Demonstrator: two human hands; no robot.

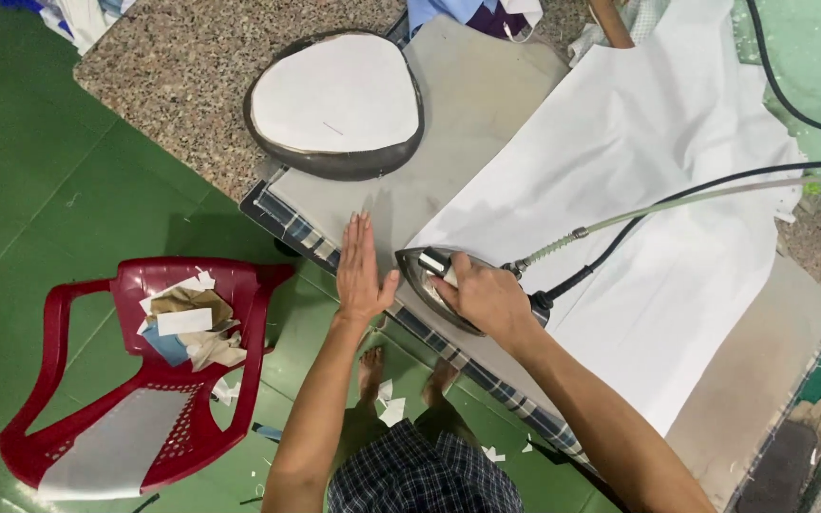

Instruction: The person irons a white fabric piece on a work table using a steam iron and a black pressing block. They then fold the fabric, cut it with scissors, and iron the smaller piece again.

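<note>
My right hand (488,296) grips the handle of a steam iron (427,269), which rests sole-down on the grey padded ironing surface (486,104) at the near corner of a large white fabric sheet (658,209). My left hand (361,271) lies flat, fingers together, on the grey pad just left of the iron's tip. A black cord (715,180) and a pale hose (705,198) run from the iron's rear toward the right.
An oval pad (334,100) with a white top sits on the speckled stone counter (173,66) behind. A red plastic chair (154,380) holding cloth and paper scraps stands on the green floor (30,190) at left. My bare feet and paper scraps are below the table edge.
</note>
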